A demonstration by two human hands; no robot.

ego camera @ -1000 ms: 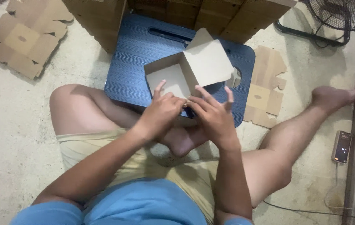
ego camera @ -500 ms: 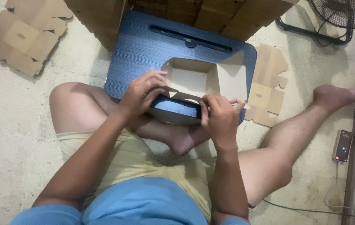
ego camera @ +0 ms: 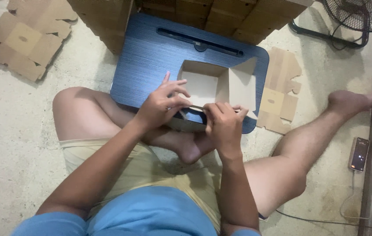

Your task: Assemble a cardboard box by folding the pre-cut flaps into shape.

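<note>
Floor (ego camera: 29, 131): pale speckled concrete; the person sits on it, 1 knee folded, the other leg stretched to the right.

Stacked brown cartons (ego camera: 221, 15): along the top edge, behind the desk.

Desk (ego camera: 151, 61): low, dark blue, wood-grain top with rounded corners and a long slot near its far edge; it lies on the floor in front of the person.

Standing fan (ego camera: 360, 15): dark grille and base, top right, only partly in view.

Flat cardboard blanks: 1 die-cut sheet (ego camera: 24, 39) at upper left on the floor, another (ego camera: 280, 96) just right of the desk.

Cardboard box (ego camera: 216, 85): brown, open-topped, shallow, half-assembled; pale inside walls, 1 side panel splayed outward to the right. It sits on the near right part of the desk, its near wall at the desk's front edge.

Left hand (ego camera: 162, 107): fingers pinched narrow on the box's near wall, 2 fingers raised.

Right hand (ego camera: 223, 122): fingers curled over the same near edge, gripping the cardboard, beside the left hand.

Phone (ego camera: 359, 154): dark, on the floor at far right, cable attached.
</note>
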